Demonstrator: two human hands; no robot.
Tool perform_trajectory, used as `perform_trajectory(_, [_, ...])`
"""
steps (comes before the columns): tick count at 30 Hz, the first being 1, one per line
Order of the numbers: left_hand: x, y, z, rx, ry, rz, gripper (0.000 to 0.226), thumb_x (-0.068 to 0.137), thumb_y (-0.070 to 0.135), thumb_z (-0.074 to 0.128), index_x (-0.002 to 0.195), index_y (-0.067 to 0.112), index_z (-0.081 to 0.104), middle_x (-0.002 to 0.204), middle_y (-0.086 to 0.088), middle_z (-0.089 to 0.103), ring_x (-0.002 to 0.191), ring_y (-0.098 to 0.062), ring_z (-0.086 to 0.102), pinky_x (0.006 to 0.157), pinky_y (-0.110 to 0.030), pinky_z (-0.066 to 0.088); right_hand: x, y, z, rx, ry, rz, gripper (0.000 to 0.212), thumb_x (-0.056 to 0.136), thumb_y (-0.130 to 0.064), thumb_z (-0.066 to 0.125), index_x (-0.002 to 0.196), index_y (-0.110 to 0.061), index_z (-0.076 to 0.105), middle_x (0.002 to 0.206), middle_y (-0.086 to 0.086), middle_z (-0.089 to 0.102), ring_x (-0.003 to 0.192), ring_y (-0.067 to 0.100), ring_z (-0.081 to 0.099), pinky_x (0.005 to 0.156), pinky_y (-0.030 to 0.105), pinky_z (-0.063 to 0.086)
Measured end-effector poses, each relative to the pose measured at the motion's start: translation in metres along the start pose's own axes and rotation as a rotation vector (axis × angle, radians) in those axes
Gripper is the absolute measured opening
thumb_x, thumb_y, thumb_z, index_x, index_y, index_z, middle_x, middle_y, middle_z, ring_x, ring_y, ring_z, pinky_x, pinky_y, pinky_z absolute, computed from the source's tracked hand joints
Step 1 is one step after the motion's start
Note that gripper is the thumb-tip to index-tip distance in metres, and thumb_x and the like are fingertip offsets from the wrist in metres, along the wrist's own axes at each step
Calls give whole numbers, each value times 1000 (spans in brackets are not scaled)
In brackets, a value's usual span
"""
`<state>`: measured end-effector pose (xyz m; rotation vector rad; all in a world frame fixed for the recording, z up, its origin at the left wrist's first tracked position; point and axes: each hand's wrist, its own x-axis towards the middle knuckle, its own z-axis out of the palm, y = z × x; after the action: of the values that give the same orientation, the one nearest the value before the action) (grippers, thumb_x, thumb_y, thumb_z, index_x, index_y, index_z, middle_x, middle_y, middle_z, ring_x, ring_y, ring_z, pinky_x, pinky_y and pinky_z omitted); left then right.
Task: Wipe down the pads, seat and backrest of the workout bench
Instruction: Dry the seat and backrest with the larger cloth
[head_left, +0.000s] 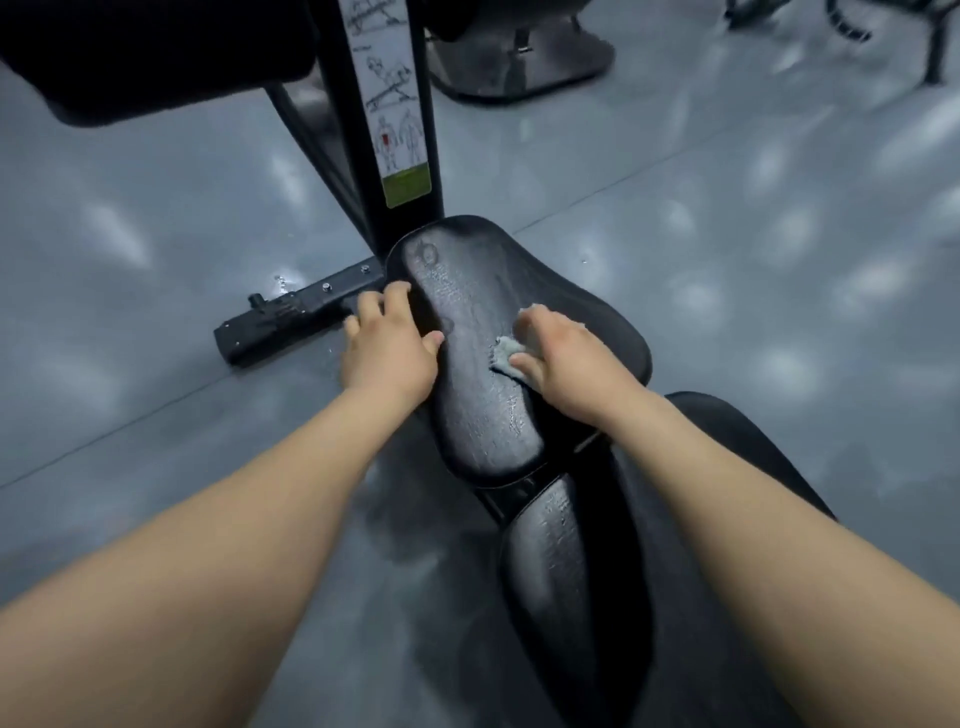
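A black padded seat (467, 291) of the workout bench lies in the middle of the head view, its surface wet and shiny. Below it the black backrest pad (566, 561) runs toward me. My right hand (561, 358) presses a small grey-white cloth (506, 356) onto the seat's right half, fingers curled over the cloth. My left hand (389, 343) grips the seat's left edge, fingers over the rim and thumb on top. A large black pad (156, 57) fills the top left corner.
A black upright post (384, 104) with a white instruction sticker rises behind the seat. The frame's foot bar (291, 317) lies on the grey floor at left. Another machine's base (519, 57) and dark legs (935, 47) stand farther back.
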<state>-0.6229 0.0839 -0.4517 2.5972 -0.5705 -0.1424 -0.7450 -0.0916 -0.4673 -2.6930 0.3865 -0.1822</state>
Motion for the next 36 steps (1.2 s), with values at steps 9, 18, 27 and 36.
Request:
perform_trajectory(9, [-85,-25,50,-409,-19,-163,66,89,35,66,147,13,42,144,-12,48,131,-25,49,109,-29,35,-4,-12,20,-67,182,-82,21,95,-36,63,110,-21,64,121,3,54,111,29,45,98,42,40])
perform_trajectory(18, [-111,-29,69,-605,68,-148,63,93,32,67,149,17,43,149,-8,46,132,-20,50,114,-31,36,-69,23,19,-58,298,-68,28,97,-14,62,124,-13,70,124,4,68,113,31,57,94,23,36])
perform_trajectory(27, [-106,-36,76,-635,58,-159,65,94,31,67,151,17,42,152,-5,47,138,-18,47,118,-35,35,-33,-41,43,-199,89,-301,41,101,-21,47,142,-19,51,143,0,53,133,25,46,98,43,47])
perform_trajectory(36, [-106,-33,81,-552,97,-128,62,96,28,65,152,13,41,153,-9,46,142,-22,41,120,-33,29,-64,67,-1,-197,63,50,49,106,-24,45,154,-21,39,163,6,30,145,31,38,116,42,34])
